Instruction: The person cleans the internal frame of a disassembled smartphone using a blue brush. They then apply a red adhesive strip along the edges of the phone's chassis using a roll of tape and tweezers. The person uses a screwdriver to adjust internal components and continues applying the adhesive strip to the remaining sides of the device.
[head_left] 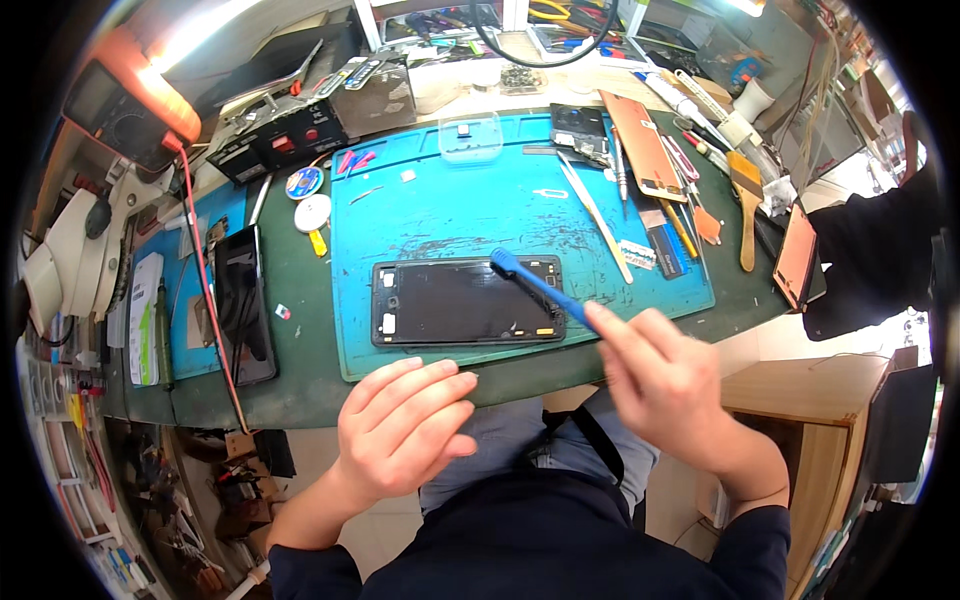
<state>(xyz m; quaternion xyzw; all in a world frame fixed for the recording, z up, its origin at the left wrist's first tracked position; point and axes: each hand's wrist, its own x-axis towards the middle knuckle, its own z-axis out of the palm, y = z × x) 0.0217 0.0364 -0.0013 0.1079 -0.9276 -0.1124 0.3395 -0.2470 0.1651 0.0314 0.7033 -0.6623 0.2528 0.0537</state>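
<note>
A black phone frame (455, 305) lies lengthwise on the blue work mat (400, 225), its flat inner side facing up. My right hand (665, 375) is closed around the handle of a blue toothbrush (550, 290), reaching in from the right. The brush head is over the upper edge of the frame; whether the bristles touch it I cannot tell. My left hand (405, 420) is held at the mat's front edge, just below the phone frame, fingers stretched out and holding nothing.
Tweezers (597, 220), a copper-coloured phone back (642, 145) and a wooden-handled brush (746, 210) lie to the right. A clear plastic box (470, 138) stands at the back. At left are a dark phone (245, 305) and an orange multimeter (130, 105). A person's dark sleeve (870, 260) shows at far right.
</note>
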